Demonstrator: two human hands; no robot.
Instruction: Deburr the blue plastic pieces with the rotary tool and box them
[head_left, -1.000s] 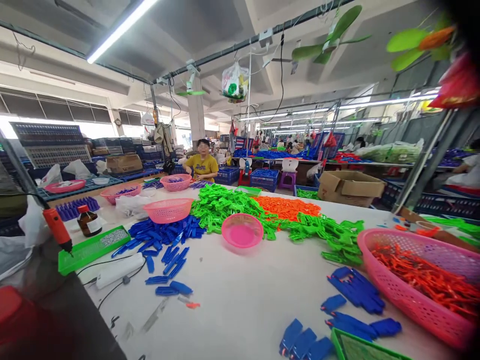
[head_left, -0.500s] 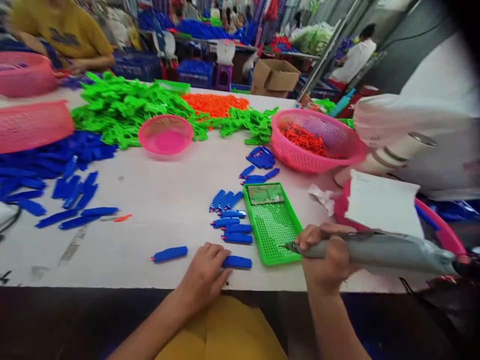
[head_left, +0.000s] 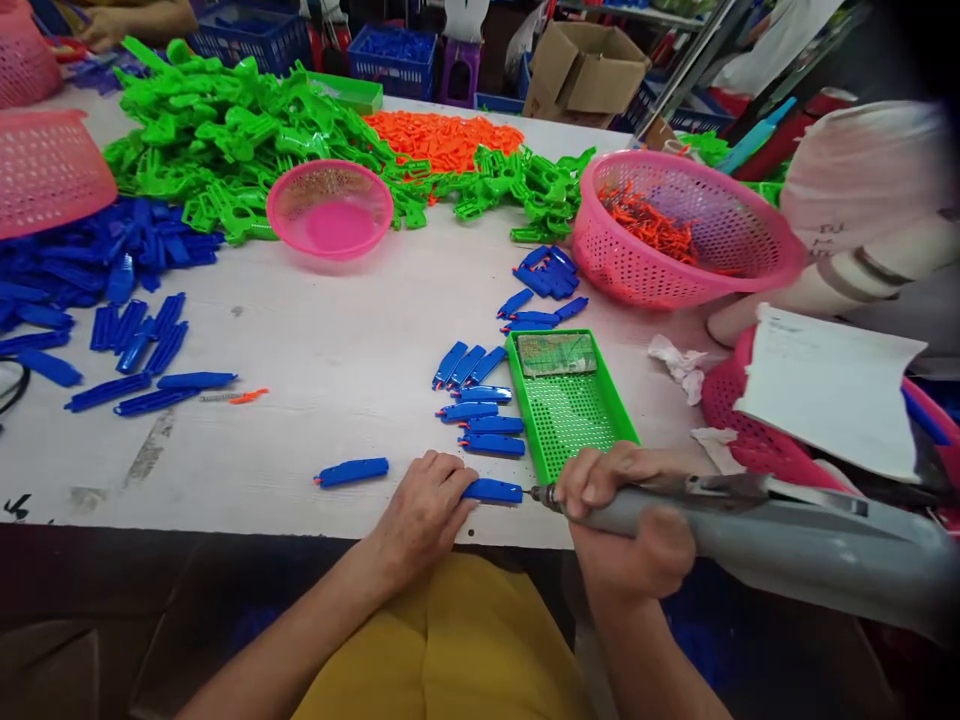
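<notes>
My left hand rests on the white table's front edge and pins down a blue plastic piece. My right hand grips a grey electric screwdriver; its tip touches the right end of that blue piece. Just behind lies a green mesh tray, with a row of several blue pieces to its left. A lone blue piece lies left of my left hand.
A pink basket of orange parts stands at the right, a pink bowl further back. Heaps of green, orange and blue parts cover the table's far and left areas. A white paper lies on another pink basket.
My head has tilted down from the room to the table. The screwdriver tip moved left from over the green tray to the blue piece under my left hand.
</notes>
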